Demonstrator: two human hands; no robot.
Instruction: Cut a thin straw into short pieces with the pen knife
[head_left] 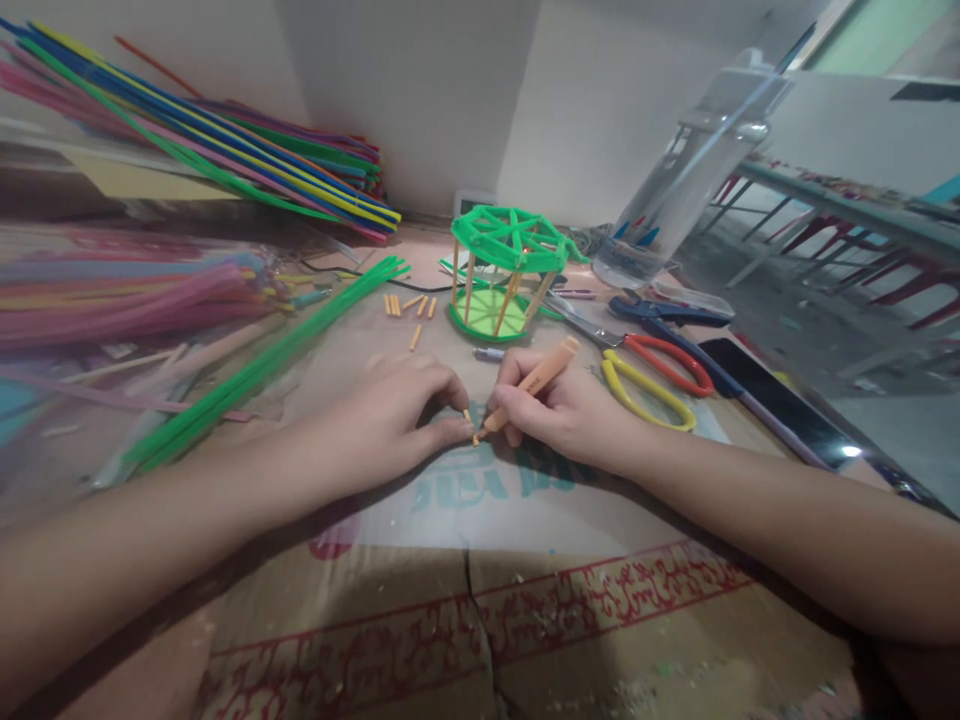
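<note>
My right hand (551,405) grips an orange marker (536,385) with its tip pointing down and left. That tip touches or nearly touches a short stick piece (470,420), which my left hand (409,410) pinches between thumb and index finger. Under both hands lies a white sheet (450,510) with faint teal lettering. Several short orange stick pieces (416,335) lie just beyond my left hand. Behind my hands stands a small carousel-like frame (514,245), with a green spoked top, thin upright sticks and a round green base.
Scissors (649,385) with red and yellow handles, blue-handled pliers (675,312) and a phone (757,390) lie to the right. A clear bottle (660,200) stands behind them. Green pipe cleaners (262,375) and a multicoloured bundle (225,150) fill the left. Printed cardboard (360,640) covers the front.
</note>
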